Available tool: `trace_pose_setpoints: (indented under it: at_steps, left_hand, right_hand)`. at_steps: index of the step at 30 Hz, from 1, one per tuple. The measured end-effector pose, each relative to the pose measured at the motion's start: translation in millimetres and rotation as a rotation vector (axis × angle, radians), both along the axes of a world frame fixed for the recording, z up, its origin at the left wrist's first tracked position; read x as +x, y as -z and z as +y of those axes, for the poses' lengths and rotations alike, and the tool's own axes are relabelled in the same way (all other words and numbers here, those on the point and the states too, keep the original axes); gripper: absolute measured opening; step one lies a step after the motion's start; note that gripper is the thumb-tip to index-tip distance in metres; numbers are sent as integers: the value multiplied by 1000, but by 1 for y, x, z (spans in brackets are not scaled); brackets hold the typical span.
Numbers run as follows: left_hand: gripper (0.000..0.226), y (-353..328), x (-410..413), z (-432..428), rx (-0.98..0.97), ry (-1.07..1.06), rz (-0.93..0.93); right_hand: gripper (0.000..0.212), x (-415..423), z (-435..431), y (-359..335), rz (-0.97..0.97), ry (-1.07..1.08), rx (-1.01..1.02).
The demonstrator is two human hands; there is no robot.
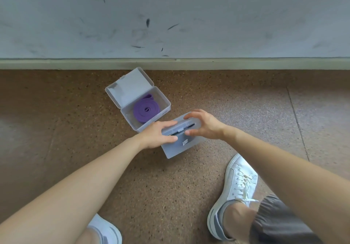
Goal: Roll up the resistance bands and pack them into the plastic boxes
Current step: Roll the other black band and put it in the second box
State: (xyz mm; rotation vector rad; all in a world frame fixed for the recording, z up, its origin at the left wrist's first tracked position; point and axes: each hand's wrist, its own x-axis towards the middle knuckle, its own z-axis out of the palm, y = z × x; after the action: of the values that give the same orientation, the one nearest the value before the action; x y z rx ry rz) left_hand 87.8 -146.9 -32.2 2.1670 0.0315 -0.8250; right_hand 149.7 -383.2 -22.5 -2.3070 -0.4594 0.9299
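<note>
Gripping the near clear plastic box [180, 143] on the speckled brown floor [56, 130], left hand [158, 135] and right hand [203, 125] press its lid; rolled purple resistance band [145, 111] sits in the open clear box [162, 100] just beyond.

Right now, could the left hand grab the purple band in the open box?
Probably yes. The purple band lies uncovered in the open box, lid flipped back, just beyond the left hand. But that hand is busy holding the near box.

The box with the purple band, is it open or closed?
Open: the far box has its lid swung back, purple band coiled inside.
</note>
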Motion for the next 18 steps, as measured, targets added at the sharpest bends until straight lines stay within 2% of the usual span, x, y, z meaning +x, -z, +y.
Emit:
trace_pose_setpoints:
  at_steps: [3,7,11,18]
  left_hand:
    - [49,-2,-3,1,-55,-172,-42]
    - [34,-1,-6,3,-157,-309,27]
    - [34,2,-7,3,-179,-387,83]
    - [29,7,-5,-2,-132,-441,71]
  right_hand:
    - [63,5,5,1,40,29,-71]
    - [72,-6,15,5,247,215,-39]
    - [43,-18,23,9,339,383,130]
    - [31,-27,27,16,338,517,258]
